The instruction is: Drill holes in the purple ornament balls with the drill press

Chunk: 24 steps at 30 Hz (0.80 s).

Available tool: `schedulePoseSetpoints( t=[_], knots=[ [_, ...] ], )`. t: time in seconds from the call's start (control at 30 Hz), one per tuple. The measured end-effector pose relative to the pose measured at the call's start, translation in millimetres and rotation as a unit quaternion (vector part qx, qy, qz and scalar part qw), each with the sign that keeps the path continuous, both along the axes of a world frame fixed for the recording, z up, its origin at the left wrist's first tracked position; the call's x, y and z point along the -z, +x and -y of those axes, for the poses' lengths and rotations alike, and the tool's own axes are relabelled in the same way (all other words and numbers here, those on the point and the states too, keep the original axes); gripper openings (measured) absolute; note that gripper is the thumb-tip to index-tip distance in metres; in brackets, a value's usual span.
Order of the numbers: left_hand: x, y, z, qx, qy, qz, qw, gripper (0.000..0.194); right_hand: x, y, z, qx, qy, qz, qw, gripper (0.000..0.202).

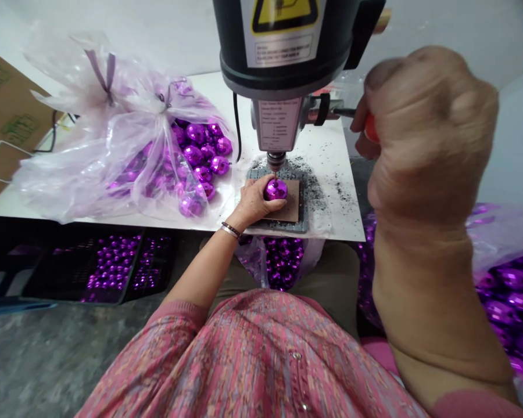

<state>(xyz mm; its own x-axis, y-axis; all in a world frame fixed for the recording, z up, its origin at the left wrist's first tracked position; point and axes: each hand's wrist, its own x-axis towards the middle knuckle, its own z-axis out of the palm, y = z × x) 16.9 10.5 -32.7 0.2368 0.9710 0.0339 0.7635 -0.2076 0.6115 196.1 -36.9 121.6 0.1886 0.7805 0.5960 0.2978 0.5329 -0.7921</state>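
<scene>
My left hand pinches a shiny purple faceted ball between thumb and fingers. The ball rests on a brown square board on the grey base of a drill press. Directly above it is the chuck, whose thin bit reaches down to the top of the ball. Whether the bit has entered the ball I cannot tell. Raised at the right, my right hand is closed around the red knob of the press's feed lever.
Left of the press, a clear plastic bag spills purple balls onto the white table. Dark shavings lie around the base. Black crates with balls stand lower left. More bagged balls are at right, and others below the table edge.
</scene>
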Motion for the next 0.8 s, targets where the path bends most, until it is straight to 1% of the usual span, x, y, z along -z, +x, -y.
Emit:
schedulePoseSetpoints(
  t=[0.1, 0.17, 0.3, 0.43, 0.6, 0.73, 0.8],
  knots=[
    [0.1, 1, -1, 0.000, -0.002, -0.010, 1.000, 0.063, 14.1, 2, 8, 0.017, -0.005, 0.015, 1.000, 0.027],
    [0.2, 1, -1, -0.003, -0.001, -0.014, 1.000, 0.063, 22.1, 2, 13, 0.021, -0.004, 0.015, 1.000, 0.026],
    [1.5, 1, 1, -0.010, 0.003, -0.011, 1.000, 0.062, 30.1, 2, 15, 0.034, 0.001, 0.014, 0.999, 0.029],
    [3.3, 0, 3, -0.011, 0.006, -0.001, 1.000, 0.062, 37.8, 1, 15, 0.038, 0.023, 0.018, 0.999, 0.030],
    [3.0, 2, 4, -0.019, 0.002, 0.014, 1.000, 0.060, 57.0, -3, 13, 0.039, 0.076, 0.018, 0.996, 0.026],
    [1.4, 5, 6, -0.025, 0.000, 0.015, 1.000, 0.059, 70.7, -4, 10, 0.075, 0.115, 0.027, 0.990, 0.033],
    [0.4, 6, 7, -0.029, 0.002, 0.014, 0.999, 0.058, 77.4, -5, 7, 0.090, 0.121, 0.019, 0.988, 0.038]
  ],
)
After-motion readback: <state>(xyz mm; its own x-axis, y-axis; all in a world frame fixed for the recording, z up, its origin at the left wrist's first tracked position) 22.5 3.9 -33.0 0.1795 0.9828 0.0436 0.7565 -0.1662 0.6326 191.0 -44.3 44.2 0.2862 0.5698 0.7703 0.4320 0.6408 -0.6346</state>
